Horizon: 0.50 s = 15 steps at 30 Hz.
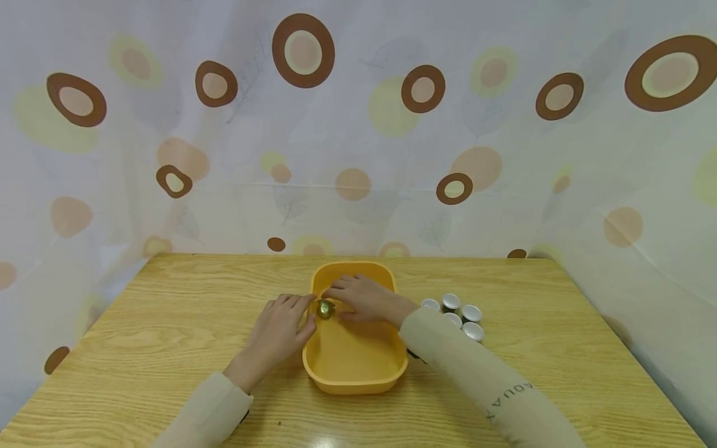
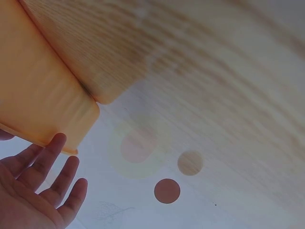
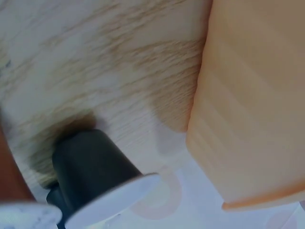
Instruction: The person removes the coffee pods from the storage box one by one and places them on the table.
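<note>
A small shiny gold-green object [image 1: 325, 308] lies inside the yellow tray [image 1: 358, 367], near its left wall; its kind is too small to tell. My left hand [image 1: 282, 330] is at the tray's left rim, fingertips and thumb reaching over the edge beside the object. In the left wrist view, the left fingers [image 2: 35, 174] spread loosely, overlapping the tray's rim. My right hand [image 1: 364, 300] reaches over the tray from the right, its fingers just beyond the shiny object and its thumb apart from them. The right wrist view does not show the right fingers.
Several small pods with white lids [image 1: 472, 313] stand on the wooden table [image 1: 538, 348], right of the tray and close by the right forearm. One dark pod [image 3: 95, 164] shows near the tray's outer wall. A patterned cloth [image 1: 358, 124] hangs behind the table.
</note>
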### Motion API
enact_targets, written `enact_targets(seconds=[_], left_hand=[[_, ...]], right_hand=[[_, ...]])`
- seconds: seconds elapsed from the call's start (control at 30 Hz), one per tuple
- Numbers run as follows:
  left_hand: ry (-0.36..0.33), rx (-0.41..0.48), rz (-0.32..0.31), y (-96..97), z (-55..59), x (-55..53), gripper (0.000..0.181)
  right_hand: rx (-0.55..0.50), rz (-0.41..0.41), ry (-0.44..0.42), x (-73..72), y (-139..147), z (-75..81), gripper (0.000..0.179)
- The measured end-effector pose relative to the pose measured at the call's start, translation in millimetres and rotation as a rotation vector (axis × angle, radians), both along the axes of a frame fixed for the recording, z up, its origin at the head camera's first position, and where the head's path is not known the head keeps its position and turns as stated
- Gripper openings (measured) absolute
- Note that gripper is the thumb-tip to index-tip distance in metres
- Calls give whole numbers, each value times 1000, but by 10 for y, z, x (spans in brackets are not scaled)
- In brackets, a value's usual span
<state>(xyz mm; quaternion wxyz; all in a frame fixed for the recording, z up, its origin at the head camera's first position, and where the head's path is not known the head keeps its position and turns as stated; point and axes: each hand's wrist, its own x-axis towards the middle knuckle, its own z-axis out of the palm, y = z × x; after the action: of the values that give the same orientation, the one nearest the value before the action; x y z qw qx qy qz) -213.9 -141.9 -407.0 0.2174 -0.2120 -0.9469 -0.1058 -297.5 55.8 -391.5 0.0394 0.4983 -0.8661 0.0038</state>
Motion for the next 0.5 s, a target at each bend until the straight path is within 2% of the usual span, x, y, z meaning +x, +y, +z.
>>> enact_targets(seconds=[0.5], left_hand=[[3, 6, -7, 2, 1, 0, 36]], right_hand=[[50, 10, 16, 12, -2, -4, 45]])
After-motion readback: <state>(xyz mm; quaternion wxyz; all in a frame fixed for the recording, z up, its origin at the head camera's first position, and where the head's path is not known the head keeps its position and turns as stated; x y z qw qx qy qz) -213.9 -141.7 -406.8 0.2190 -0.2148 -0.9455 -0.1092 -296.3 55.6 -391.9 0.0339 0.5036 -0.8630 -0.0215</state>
